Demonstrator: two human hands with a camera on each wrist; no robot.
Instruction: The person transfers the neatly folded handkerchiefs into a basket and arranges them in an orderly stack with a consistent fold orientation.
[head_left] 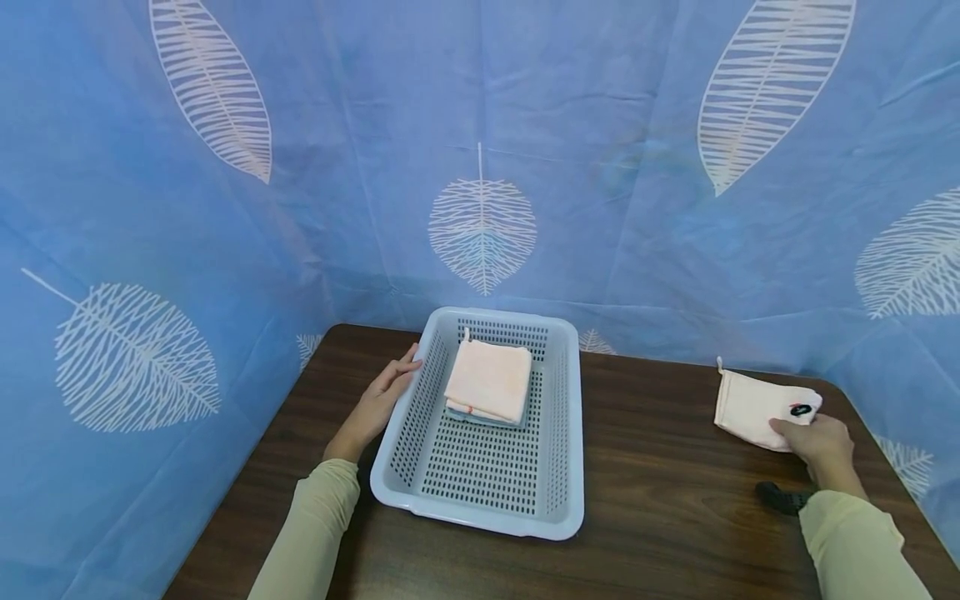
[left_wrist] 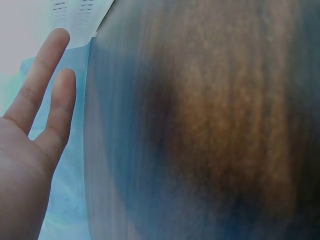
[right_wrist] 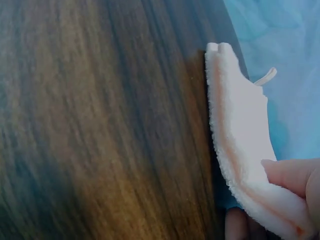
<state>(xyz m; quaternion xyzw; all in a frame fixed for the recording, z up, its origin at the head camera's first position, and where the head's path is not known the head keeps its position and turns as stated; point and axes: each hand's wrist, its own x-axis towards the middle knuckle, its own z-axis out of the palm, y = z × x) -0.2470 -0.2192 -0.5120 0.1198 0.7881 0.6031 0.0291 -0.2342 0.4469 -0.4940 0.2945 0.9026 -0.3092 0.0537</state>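
Note:
A light blue perforated plastic basket [head_left: 480,521] stands on the table, and a small stack of folded towels [head_left: 489,379] lies inside it, a pale pink one on top and a bluish one beneath. My left hand [head_left: 378,408] touches the basket's left rim with its fingers; in the left wrist view two extended fingers [left_wrist: 61,105] show. At the far right of the table, my right hand [head_left: 821,446] pinches a folded pale pink towel [head_left: 750,404] by its near right corner. In the right wrist view the thumb presses on top of this towel [right_wrist: 240,130], with fingertips below it.
The dark wood-grain table [head_left: 660,467] ends at rounded back corners. Behind it hangs a blue curtain [head_left: 600,208] with white leaf prints. A black band [head_left: 783,497] is on the right wrist.

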